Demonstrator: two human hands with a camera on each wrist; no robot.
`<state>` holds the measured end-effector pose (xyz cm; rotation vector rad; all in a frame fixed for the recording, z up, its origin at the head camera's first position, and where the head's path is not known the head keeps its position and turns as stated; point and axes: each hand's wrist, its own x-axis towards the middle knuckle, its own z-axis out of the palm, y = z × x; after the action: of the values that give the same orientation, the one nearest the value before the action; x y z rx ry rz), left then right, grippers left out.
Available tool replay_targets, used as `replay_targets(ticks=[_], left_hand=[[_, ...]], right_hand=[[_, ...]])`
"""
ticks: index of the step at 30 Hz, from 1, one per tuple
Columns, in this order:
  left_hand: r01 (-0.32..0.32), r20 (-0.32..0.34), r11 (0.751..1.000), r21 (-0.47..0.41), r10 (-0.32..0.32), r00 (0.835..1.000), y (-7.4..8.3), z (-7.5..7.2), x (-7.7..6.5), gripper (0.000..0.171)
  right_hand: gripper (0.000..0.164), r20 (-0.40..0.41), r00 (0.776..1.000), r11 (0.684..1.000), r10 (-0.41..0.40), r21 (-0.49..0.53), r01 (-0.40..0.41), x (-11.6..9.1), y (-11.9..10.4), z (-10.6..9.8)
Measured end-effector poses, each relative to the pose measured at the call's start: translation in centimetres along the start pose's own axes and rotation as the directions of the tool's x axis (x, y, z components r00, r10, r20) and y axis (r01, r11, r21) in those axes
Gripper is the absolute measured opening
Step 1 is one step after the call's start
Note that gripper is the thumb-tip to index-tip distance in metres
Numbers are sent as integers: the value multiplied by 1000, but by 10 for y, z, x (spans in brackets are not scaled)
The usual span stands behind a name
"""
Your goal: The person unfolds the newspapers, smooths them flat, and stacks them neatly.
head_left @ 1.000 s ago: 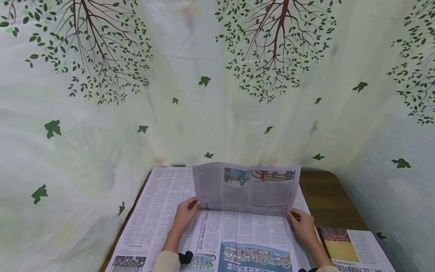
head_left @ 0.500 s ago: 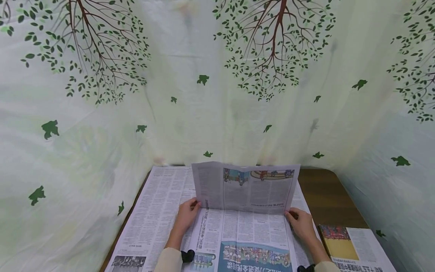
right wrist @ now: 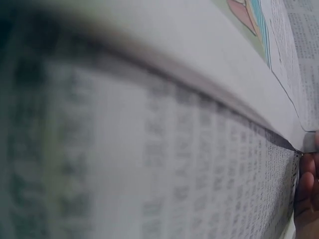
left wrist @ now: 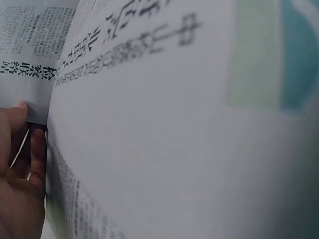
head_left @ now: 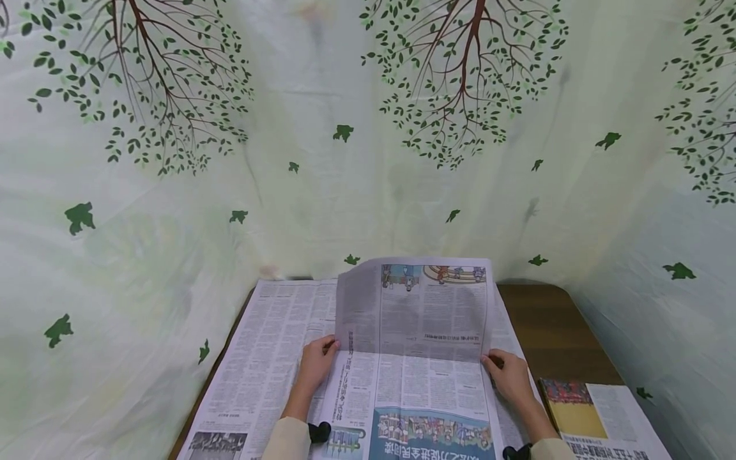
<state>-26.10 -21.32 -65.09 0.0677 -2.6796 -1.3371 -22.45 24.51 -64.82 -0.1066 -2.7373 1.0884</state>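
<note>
A newspaper (head_left: 431,390) with a blue illustrated panel lies in the middle of the head view, its far part standing up along a crosswise crease. At the left end of that crease, my left hand (head_left: 316,364) pinches the paper's edge. My right hand (head_left: 510,377) pinches the opposite edge at about the same height. In the left wrist view, the thumb of the left hand (left wrist: 20,164) lies over the sheet with fingers beneath. Only part of the right hand (right wrist: 308,184) shows in the right wrist view, at the paper's edge.
More newspaper sheets (head_left: 270,338) spread under and left of the held one. A folded paper (head_left: 600,415) with a yellow and red picture lies at the right. Brown tabletop (head_left: 552,326) shows at the back right. A leaf-printed curtain (head_left: 391,211) hangs behind and around the table.
The standing far part of the newspaper has risen and swung more upright, its top edge higher and its left corner bending. Both hands stay at nearly the same spots on the edges.
</note>
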Motion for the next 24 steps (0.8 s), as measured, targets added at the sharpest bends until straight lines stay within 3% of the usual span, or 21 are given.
replay_targets(ticks=[12, 24], left_hand=[[64, 6, 998, 7, -64, 998, 3, 2, 3, 28], [68, -22, 997, 22, -68, 997, 1, 4, 4, 29]], right_hand=[[24, -2, 1000, 999, 25, 20, -25, 3, -1, 1], [28, 29, 995, 995, 91, 45, -93, 7, 1, 3]])
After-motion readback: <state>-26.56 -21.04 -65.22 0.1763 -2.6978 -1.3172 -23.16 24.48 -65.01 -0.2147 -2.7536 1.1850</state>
